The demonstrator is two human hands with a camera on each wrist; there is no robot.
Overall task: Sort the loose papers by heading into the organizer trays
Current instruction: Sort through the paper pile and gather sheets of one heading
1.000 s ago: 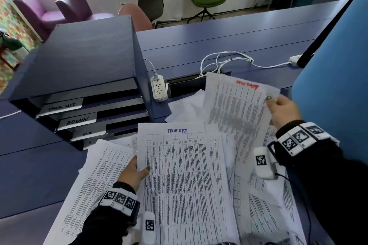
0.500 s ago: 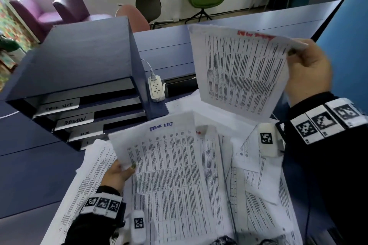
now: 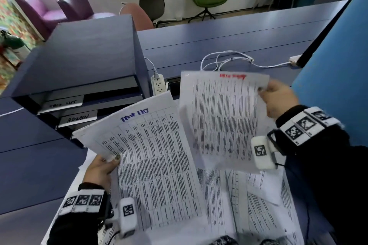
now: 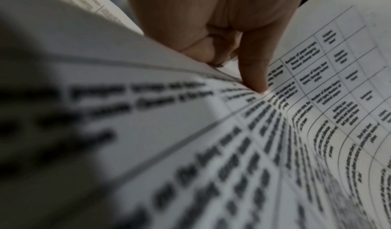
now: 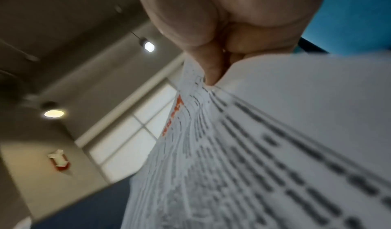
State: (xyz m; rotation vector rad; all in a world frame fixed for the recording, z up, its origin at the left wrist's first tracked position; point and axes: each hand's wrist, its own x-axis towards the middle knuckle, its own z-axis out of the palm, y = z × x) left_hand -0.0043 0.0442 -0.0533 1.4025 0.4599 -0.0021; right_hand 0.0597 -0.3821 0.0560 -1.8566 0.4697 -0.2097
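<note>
Left hand (image 3: 100, 169) pinches the blue-headed TASK LIST sheet (image 3: 151, 145) by its left edge, long axis aimed up-left at the organizer (image 3: 83, 61) just beyond, nearer than the right hand (image 3: 278, 99) pinching the red-headed sheet (image 3: 223, 117) above the counter (image 3: 219, 38).

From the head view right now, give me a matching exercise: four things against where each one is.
1. white sheet headed TASK LIST in blue
2. white sheet with a red heading
3. white power strip
4. grey tray label reading ADMIN

A. in the right hand
B. on the dark blue organizer
C. in the left hand
D. on the desk beside the organizer

Pairs: 1-C, 2-A, 3-D, 4-B
</note>
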